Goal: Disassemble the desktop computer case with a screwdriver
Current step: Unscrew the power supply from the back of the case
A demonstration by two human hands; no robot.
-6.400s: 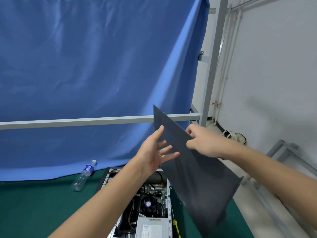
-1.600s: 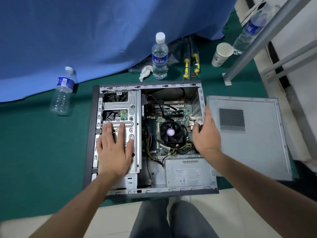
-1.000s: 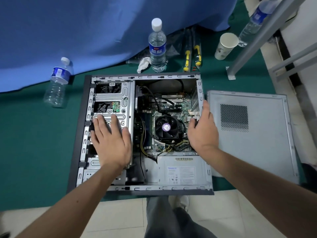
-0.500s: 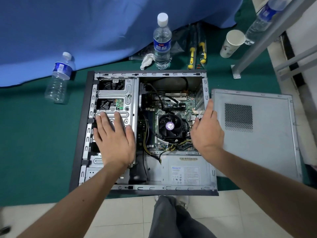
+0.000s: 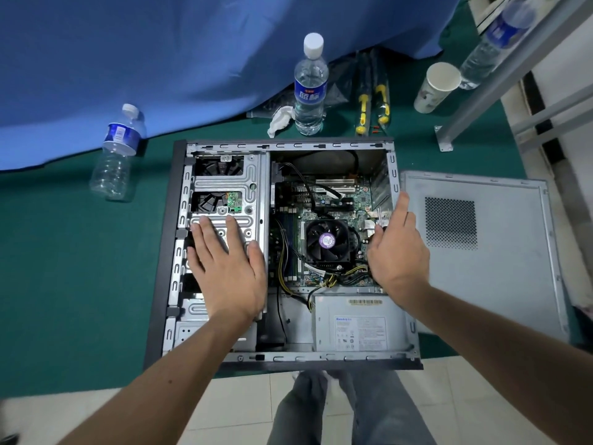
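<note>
The desktop computer case (image 5: 160, 252) lies on its side on the green mat, open, with the motherboard, black CPU fan (image 5: 327, 240) and grey power supply (image 5: 359, 329) exposed. Its removed side panel (image 5: 500, 284) lies flat to the right of it. My left hand (image 5: 224, 261) rests flat, fingers straight, on the silver drive cage (image 5: 253, 181). My right hand (image 5: 396, 248) lies along the case's right wall, index finger straight on the rim and thumb inside over the board. Two yellow-and-black screwdrivers (image 5: 373, 104) lie behind the case by the blue curtain.
An upright water bottle (image 5: 309, 88) and a crumpled white tissue (image 5: 280, 118) stand behind the case. Another bottle (image 5: 117, 152) lies at the left. A paper cup (image 5: 436, 86), a third bottle (image 5: 491, 43) and a metal frame post (image 5: 481, 91) are at the back right. My legs show below.
The side panel, held up in both hands 6.4 s ago, now lies right of the case. Over the last second both hands stay put on the case; only the camera view shifts slightly.
</note>
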